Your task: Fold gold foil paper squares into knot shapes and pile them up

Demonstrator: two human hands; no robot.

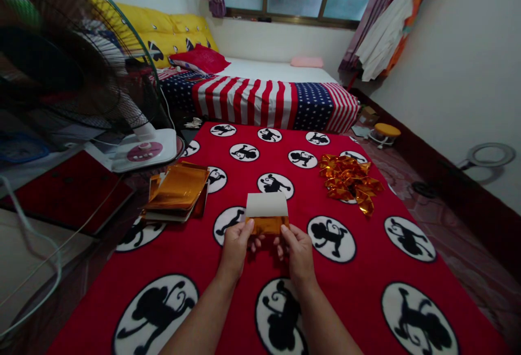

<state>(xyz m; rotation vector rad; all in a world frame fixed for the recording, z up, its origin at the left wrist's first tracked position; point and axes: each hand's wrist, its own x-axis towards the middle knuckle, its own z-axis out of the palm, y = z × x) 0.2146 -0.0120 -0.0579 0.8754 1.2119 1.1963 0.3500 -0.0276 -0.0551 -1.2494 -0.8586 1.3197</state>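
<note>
Both hands are holding one sheet of paper (pixel 266 207) over the mid part of the red cloth (pixel 228 311), btwn its L and R edges; whether the sheet is touching the cloth, can't tell. L hand (pixel 236 246) is gripping the sheet's near L corner, thumb pressing on top, fingers curling underneath. R hand (pixel 300 252) is gripping the near R corner the same way, thumb on top, fingers bending below. Some fingertips are showing just past the sheet's near edge, apart from those of the other hand; the rest are hiding under it. The sheet's near strip, shiny gold, is running btwn the two thumbs; its pale part is standing out past them toward the cloth's far edge, no finger touching it there. A pile of gold sheets (pixel 181 188) is lying at the cloth's L edge, a bit uneven, w/ some pale layers showing low down. A heap of folded gold pieces (pixel 348 178) is lying nr the R edge, toward the far R corner, well apart from R hand. A fan (pixel 61 67) is standing off the L edge; a bed (pixel 264 100) w/ a stars-and-stripes cover is sitting beyond the far edge.
</note>
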